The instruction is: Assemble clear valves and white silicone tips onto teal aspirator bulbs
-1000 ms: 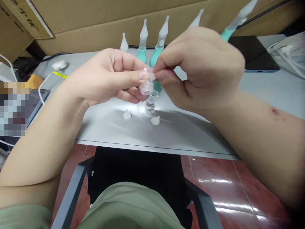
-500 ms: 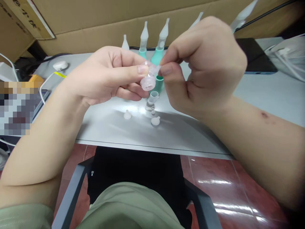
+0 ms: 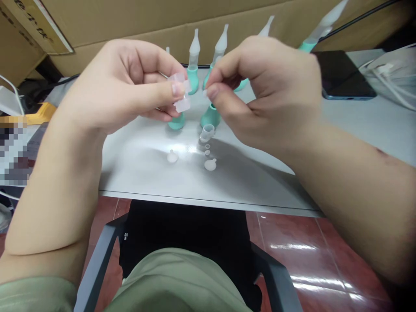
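My left hand (image 3: 130, 89) pinches a clear plastic connector (image 3: 182, 105) with side stubs between thumb and fingers. To its right, my right hand (image 3: 269, 93) is closed, thumb against forefinger, on a small translucent piece (image 3: 204, 92) whose shape is mostly hidden. A gap separates the two parts. Below the hands stands an open teal bulb (image 3: 210, 118), with a second teal bulb (image 3: 177, 122) under my left fingers. Nearer the table edge are a clear plastic cup (image 3: 207, 133), small rings (image 3: 207, 150), and two white tabbed discs, one left (image 3: 172, 156) and one right (image 3: 210, 164).
Behind the hands, several teal-and-white nasal aspirators (image 3: 194, 56) stand upright on the grey table (image 3: 146, 173). A dark phone (image 3: 349, 78) lies at the right beside a plastic bag with white cable (image 3: 390, 78). Cardboard (image 3: 130, 21) backs the table; a yellow object (image 3: 42, 113) is at left.
My left hand has moved left and tilted the connector. My right hand has shifted a little left. The small piece, close against the connector before, is now apart from it.
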`<move>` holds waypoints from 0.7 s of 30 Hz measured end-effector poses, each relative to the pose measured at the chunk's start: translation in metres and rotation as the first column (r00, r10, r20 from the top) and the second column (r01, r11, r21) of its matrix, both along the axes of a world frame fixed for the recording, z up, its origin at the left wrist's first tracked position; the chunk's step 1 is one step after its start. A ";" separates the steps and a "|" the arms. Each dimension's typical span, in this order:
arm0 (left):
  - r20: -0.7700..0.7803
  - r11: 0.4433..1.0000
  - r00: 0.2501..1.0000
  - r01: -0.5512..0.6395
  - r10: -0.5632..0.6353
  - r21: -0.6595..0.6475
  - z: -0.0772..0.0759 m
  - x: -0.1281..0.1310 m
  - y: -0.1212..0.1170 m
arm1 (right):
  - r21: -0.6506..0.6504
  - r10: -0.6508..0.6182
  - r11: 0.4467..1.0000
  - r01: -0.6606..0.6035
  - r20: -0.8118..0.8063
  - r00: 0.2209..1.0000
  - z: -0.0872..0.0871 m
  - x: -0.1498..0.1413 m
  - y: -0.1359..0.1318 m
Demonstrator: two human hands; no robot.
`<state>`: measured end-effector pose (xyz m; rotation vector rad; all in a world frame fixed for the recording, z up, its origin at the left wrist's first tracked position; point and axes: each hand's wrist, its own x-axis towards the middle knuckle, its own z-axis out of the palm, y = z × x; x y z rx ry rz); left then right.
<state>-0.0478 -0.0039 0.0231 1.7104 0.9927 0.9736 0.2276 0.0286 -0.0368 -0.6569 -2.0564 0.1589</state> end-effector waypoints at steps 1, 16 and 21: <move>-0.068 0.998 0.997 -0.030 0.034 0.056 0.003 -0.002 -0.001 | -0.024 0.002 1.000 -0.001 0.054 0.999 0.002 0.001 -0.002; -0.812 0.986 0.580 0.085 0.068 0.143 0.007 -0.012 0.012 | -0.076 -0.024 0.983 0.168 0.849 0.527 0.027 -0.059 -0.031; -0.822 0.989 0.569 0.118 0.010 0.094 0.003 -0.010 0.016 | -0.156 0.040 0.963 0.220 0.889 0.456 0.030 -0.069 -0.029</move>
